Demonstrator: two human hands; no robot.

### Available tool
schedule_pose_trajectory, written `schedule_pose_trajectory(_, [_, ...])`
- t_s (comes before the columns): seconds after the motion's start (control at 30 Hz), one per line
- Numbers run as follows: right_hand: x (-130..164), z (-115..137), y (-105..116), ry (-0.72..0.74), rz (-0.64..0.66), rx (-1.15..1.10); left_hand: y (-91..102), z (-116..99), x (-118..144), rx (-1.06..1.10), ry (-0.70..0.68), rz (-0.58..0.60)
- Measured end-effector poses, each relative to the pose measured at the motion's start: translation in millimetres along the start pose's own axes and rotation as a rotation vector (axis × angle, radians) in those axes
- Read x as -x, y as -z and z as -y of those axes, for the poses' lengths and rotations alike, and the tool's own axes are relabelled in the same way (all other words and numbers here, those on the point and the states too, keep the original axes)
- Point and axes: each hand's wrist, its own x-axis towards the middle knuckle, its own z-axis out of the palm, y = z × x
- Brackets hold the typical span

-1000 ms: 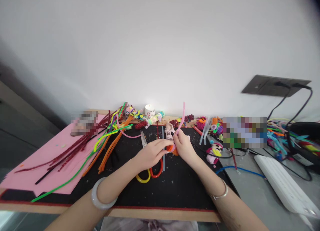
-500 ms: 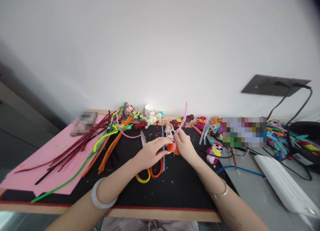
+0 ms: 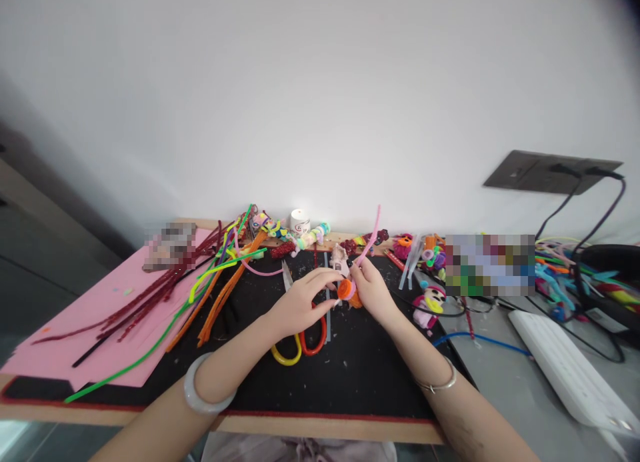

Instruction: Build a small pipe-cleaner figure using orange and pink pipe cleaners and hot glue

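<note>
Left of right hand [image 3: 374, 294] — orange coil [image 3: 345, 289]

In the right-hand grip [image 3: 373, 293], the pink stem [image 3: 371, 241] looks fuzzy and matt. Left of it, the scissor handles [image 3: 323, 333] seem glossy plastic; beyond, the wall [image 3: 320, 102] looks smooth.

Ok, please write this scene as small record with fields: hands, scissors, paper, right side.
Left hand: close to orange coil; contact unclear
Right hand: grips pink pipe cleaner, free end upward
Scissors: on black mat, partly behind left hand
Paper: pink, at left, dark red pipe cleaners across it
Right side: white power strip on grey surface
</note>
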Motion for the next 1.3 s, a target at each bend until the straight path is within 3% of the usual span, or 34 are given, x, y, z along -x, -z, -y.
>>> schedule_pose_trajectory(0.27, [-2,-4,1,0.006,-0.01,-0.017,-2.1,4,-1,-0.038,0.045,-0.031])
schedule_pose_trajectory(0.63, [-3,-8,1,0.017,-0.023,-0.036,-1.2,17,-2,0.025,0.266,-0.115])
schedule_pose_trajectory(1.0, [-3,-6,0,0.013,-0.027,-0.029,2.0,12,-5,-0.059,0.228,-0.203])
schedule_pose_trajectory(1.3, [-2,-6,1,0.028,-0.03,-0.028,2.5,15,-2,-0.024,0.348,-0.229])
